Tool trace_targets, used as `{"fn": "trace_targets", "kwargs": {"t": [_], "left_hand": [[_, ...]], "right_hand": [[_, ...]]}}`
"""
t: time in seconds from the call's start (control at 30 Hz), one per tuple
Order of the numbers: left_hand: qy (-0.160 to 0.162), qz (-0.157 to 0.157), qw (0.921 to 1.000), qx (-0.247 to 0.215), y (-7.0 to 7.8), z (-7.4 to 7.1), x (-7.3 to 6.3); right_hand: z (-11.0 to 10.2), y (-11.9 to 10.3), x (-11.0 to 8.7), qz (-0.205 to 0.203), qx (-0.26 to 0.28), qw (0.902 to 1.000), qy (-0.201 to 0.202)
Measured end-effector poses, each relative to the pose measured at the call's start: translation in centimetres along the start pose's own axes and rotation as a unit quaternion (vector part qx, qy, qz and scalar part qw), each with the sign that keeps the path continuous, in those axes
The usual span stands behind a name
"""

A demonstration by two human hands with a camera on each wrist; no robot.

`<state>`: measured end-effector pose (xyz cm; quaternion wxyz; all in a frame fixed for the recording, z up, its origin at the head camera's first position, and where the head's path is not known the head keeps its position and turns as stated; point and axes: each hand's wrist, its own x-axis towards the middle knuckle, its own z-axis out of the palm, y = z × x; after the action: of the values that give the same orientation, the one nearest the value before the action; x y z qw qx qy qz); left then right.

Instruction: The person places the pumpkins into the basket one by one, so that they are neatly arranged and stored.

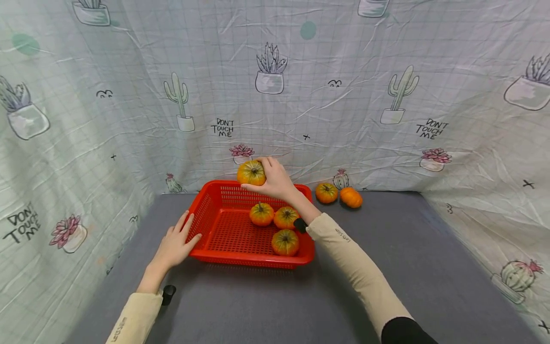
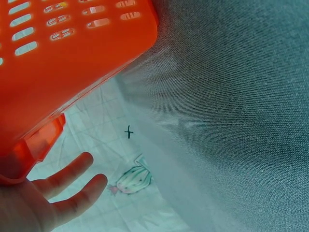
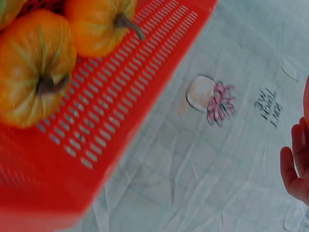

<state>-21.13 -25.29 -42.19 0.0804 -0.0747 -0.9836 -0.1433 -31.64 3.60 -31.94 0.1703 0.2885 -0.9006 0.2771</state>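
Note:
My right hand [image 1: 277, 179] grips a small yellow-orange pumpkin [image 1: 251, 173], held up over the back rim of a red plastic basket [image 1: 253, 259]. In the right wrist view, only the fingers of the right hand [image 3: 297, 166] show at the right edge. Three more pumpkins sit inside the basket: one near the middle [image 1: 261, 214], another beside it [image 1: 285, 218] and a third nearer the front [image 1: 285, 242]. At the basket's left side, my left hand [image 1: 174, 243] rests against the rim with its fingers spread and fairly straight. Two of its fingers [image 2: 79, 195] extend past the basket's outside in the left wrist view.
Behind the basket's right corner, a yellow-orange pumpkin [image 1: 326, 193] and an orange one [image 1: 351, 197] lie on the grey table [image 1: 386, 248]. A pale printed curtain [image 1: 309, 119] hangs along the back and both sides of the table.

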Motion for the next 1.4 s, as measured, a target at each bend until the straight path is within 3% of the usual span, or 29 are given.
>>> {"fn": "trace_targets", "kwargs": {"t": [0.3,0.57,0.8,1.17,1.4], "left_hand": [[0.003,0.0,1.0,-0.005,0.0,-0.1,0.0],[0.001,-0.001,1.0,-0.006,0.0,-0.1,0.0],[-0.001,-0.001,1.0,-0.005,-0.1,-0.2,-0.1],[-0.01,-0.005,0.9999,-0.012,0.0,-0.4,-0.2],[-0.006,-0.002,0.9999,-0.016,0.0,-0.2,0.0]], "right_hand": [[3.4,-0.4,0.7,0.025,-0.034,0.9985,-0.034],[5.8,-0.2,0.9,0.072,-0.065,0.9938,-0.054],[7.6,0.1,0.8,0.091,-0.067,0.9911,-0.07],[9.0,1.2,0.1,0.059,-0.107,0.9781,-0.169],[8.4,1.1,0.0,0.011,-0.136,0.9704,-0.199]]}}
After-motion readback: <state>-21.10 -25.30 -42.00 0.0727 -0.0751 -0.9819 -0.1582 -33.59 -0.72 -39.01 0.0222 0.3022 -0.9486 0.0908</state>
